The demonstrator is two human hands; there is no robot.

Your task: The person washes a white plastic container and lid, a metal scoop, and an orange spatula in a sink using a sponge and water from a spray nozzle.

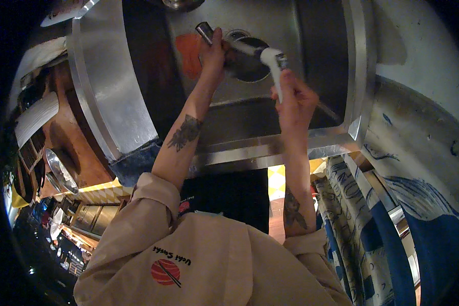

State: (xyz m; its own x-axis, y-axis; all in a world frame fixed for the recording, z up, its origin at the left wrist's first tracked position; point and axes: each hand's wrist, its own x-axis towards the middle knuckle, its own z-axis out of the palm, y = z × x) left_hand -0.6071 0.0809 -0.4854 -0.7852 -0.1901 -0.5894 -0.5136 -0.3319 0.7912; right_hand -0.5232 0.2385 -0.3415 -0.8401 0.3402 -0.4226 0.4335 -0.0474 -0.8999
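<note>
My left hand point(214, 57) is closed around an implement with a cylindrical metal end point(204, 31), over the stainless-steel sink point(264, 109). A blurred pale streak runs from that hand towards the right; I cannot tell if it is a blade or water. In my right hand point(296, 93) is a white-handled tool point(273, 59) with a rounded head and a metal part, possibly a hand sprayer. Its head faces the left hand. Beneath them shows a dark round shape point(250, 67) with a bright rim, perhaps the drain. A flat orange item point(189, 53) lies in the sink beside my left hand.
A steel ledge point(103, 69) borders the sink on the left. Past it, a wooden surface point(65, 114) carries a metal bowl point(61, 170) and a ribbed white item point(38, 118). Patterned blue-and-cream curtains point(352, 214) hang at the right. A dark blue cloth point(135, 162) drapes near the corner.
</note>
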